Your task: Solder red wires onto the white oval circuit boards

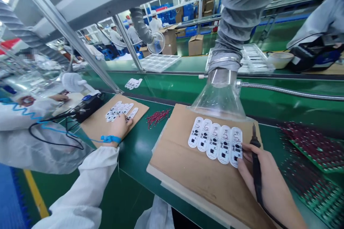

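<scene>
My right hand holds a black soldering iron between thumb and fingers, tip pointing up and away. Its thumb and fingertip also rest at the edge of the rightmost board in a row of white oval circuit boards, which lie side by side on a cardboard sheet. My left hand, with a blue band on the wrist, reaches to a second cardboard sheet. Its fingers are closed at a single white circuit board, beside a cluster of similar boards; the fingertips are partly hidden.
A clear fume hood on a grey hose hangs over the right cardboard. Red wires lie between the sheets. Green panels with dark red wires are at right. A black box and a co-worker's sleeve are at left.
</scene>
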Available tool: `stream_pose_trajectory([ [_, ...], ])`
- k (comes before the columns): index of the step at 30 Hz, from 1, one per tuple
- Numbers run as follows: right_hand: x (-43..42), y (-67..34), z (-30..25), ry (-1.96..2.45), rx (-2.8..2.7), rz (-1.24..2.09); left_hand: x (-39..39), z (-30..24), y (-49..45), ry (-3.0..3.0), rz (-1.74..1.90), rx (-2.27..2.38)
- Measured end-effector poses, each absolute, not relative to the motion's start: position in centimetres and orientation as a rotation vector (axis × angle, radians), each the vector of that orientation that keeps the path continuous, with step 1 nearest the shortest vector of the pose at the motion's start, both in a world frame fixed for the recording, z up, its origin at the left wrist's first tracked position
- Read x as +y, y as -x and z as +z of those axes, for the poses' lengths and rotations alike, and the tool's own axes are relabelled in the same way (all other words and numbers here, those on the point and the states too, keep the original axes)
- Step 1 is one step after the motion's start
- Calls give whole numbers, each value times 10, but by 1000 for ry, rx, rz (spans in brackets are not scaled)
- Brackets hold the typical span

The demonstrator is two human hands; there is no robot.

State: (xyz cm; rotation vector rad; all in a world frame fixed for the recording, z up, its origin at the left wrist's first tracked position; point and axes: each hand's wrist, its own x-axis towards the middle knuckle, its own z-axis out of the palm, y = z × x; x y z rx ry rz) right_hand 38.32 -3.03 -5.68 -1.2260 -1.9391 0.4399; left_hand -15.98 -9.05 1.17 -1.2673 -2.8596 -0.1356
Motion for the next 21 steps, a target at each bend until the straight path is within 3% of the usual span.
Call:
stream_pose_trajectory([
  [4,-34,-382,-56,1225,-1934,458,-74,13,117,1499,-139,-2852],
  [8,-37,-379,-49,1234,-1938,462,-57,2,21,2056,-419,-2608],
  [12,-39,-379,-45,1221,-1920,508,-53,-5,-55,2347,-441,-2482],
  [18,-56,-383,-39,1284,-1965,501,-77,-12,-66,2397,-409,-2499],
  [21,-72,-384,-38,1326,-1959,530,-91,-9,-58,2441,-611,-2508],
])
